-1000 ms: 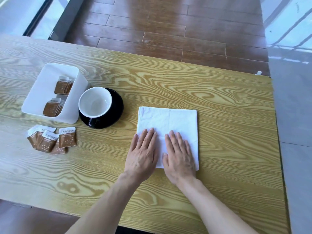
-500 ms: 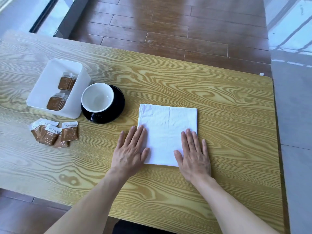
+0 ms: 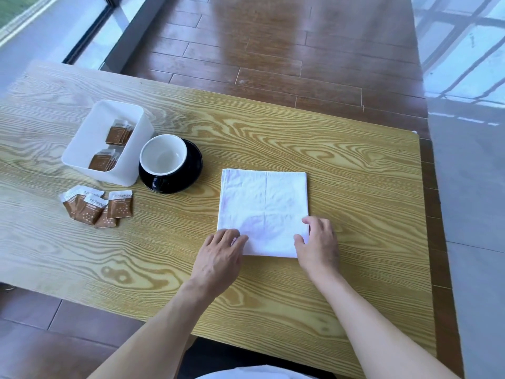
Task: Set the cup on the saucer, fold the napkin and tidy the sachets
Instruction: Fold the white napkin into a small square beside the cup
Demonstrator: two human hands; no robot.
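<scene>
A white napkin [image 3: 263, 209] lies folded into a square on the wooden table [image 3: 355, 187]. My left hand [image 3: 220, 258] pinches its near left corner, and my right hand [image 3: 318, 246] pinches its near right corner. A black cup with a white inside [image 3: 163, 157] stands on a black saucer [image 3: 191, 170] to the left of the napkin. Several brown sachets [image 3: 95, 205] lie loose on the table at the left. More sachets [image 3: 109, 151] stand inside a white box [image 3: 90, 138] behind them.
The table's far edge meets a dark wood floor [image 3: 273, 50]. A grey tiled strip [image 3: 470, 187] runs along the right side. The white box touches the saucer's left side.
Both hands lay flat on the napkin, then slid apart to its near corners. Their fingers have curled around the corners. The camera has moved closer.
</scene>
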